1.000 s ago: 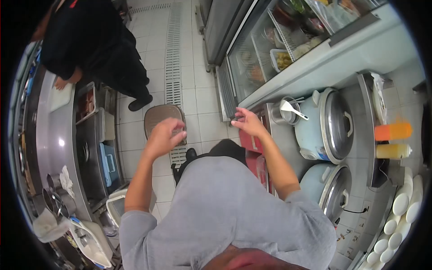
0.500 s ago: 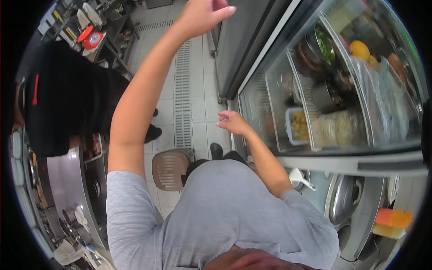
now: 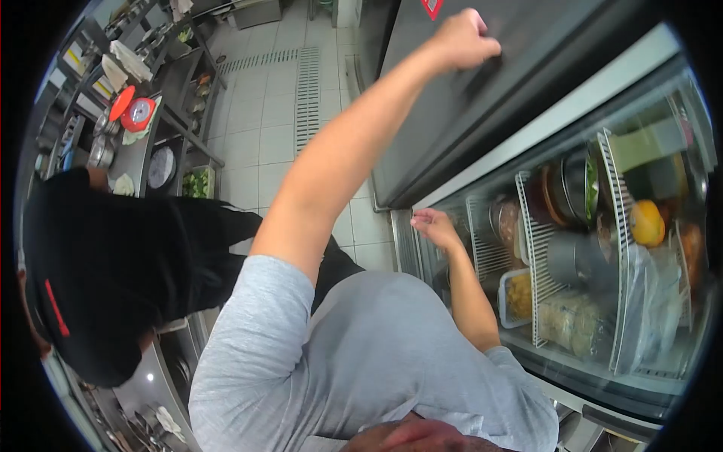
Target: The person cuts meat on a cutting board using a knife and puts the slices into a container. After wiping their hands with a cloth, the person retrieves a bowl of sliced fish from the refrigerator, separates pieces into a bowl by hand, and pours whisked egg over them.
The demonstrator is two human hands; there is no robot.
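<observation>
My left hand reaches far out to a dark grey cabinet door. Its fingers are curled in at the door's surface; whatever they grip is hidden. Lower down, my right hand is held beside the glass-fronted fridge with loosely spread fingers and nothing in them. Behind the glass are white wire shelves, a grey pot, a tub of yellowish food, an orange-yellow fruit and clear plastic bags.
A person in black stands close on my left, bent toward the steel counter. Farther off, a red kitchen scale sits on a bench, with green vegetables in a bin beneath. A drain grate runs along the tiled floor.
My left hand has moved right to the dark door, and its fingers have curled in. My view has shifted; the brown stool is out of sight. My right hand stays open.
</observation>
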